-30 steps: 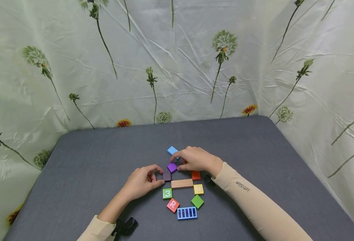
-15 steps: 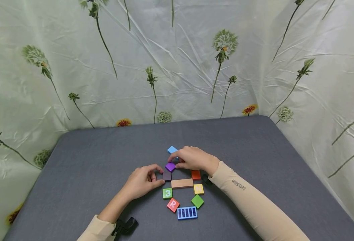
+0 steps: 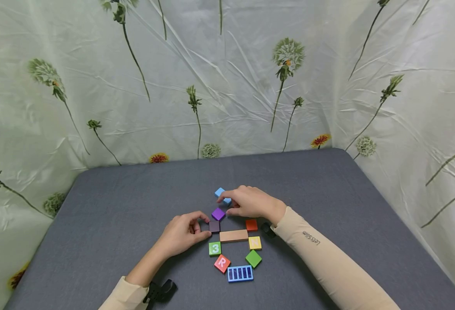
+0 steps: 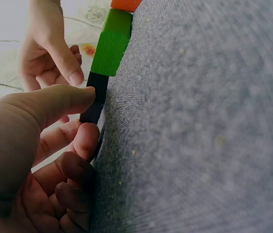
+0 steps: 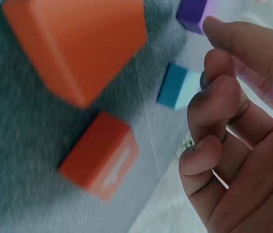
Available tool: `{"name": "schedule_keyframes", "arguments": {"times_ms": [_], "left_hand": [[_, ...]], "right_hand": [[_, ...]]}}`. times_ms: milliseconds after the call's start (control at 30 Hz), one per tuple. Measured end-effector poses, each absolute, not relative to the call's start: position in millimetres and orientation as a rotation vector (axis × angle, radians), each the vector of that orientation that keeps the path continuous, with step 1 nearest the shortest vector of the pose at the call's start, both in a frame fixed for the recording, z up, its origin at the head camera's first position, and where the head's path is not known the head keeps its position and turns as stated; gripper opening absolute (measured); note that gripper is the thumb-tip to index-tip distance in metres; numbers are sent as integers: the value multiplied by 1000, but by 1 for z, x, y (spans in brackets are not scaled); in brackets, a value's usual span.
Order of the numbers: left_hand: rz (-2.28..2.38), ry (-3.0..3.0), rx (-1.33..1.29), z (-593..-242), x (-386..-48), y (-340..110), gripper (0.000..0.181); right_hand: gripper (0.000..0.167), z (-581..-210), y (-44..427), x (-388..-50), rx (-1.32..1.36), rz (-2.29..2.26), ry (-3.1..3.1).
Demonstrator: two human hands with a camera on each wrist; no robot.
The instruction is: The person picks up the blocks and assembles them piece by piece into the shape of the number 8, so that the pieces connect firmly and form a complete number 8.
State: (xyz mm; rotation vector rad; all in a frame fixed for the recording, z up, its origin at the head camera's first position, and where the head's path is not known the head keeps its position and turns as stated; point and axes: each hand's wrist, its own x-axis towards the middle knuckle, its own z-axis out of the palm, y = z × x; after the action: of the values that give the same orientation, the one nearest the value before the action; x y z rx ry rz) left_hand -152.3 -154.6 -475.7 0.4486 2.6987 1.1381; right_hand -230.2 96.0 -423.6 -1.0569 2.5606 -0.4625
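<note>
My left hand (image 3: 184,232) holds a dark purple square block (image 3: 214,227) at its left side; in the left wrist view the thumb and a finger are on the dark block (image 4: 99,82). To its upper right lies a bright purple block (image 3: 218,214), turned cornerwise. My right hand (image 3: 252,202) hovers beside it, fingers bent loosely and nothing held. Its index finger passes over a light blue block (image 3: 220,192), hiding part of it. In the right wrist view the thumb tip is close to the purple block (image 5: 193,14), with the blue block (image 5: 177,86) just beyond the fingers.
Below the hands a ring of blocks lies flat: tan bar (image 3: 233,236), orange-red (image 3: 252,224), yellow (image 3: 255,243), green (image 3: 253,258), blue barred (image 3: 240,274), red R (image 3: 222,263) and green 3 (image 3: 215,249). A flowered curtain (image 3: 242,86) hangs behind the grey table (image 3: 142,189).
The purple block has shifted slightly left, closer against the dark block's top corner. My right hand has let go of it and drawn up and right. The left hand stays put.
</note>
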Motion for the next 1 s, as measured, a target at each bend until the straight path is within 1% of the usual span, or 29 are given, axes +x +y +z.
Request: {"name": "schedule_keyframes", "arguments": {"times_ms": [300, 567, 667, 833, 1000], "left_hand": [[1127, 2701, 407, -476, -152, -156, 23], [1128, 2715, 432, -478, -151, -157, 23], [1135, 2714, 439, -478, -151, -157, 23], [1140, 2714, 442, -478, -151, -156, 24], [1142, 2713, 441, -478, -151, -156, 24]], "right_hand": [[28, -415, 127, -236, -959, -525, 2620], [27, -418, 152, -237, -846, -535, 2648], [29, -420, 160, -237, -811, -524, 2641], [33, -422, 167, -237, -761, -522, 2626], [30, -425, 169, -237, -742, -505, 2624]]}}
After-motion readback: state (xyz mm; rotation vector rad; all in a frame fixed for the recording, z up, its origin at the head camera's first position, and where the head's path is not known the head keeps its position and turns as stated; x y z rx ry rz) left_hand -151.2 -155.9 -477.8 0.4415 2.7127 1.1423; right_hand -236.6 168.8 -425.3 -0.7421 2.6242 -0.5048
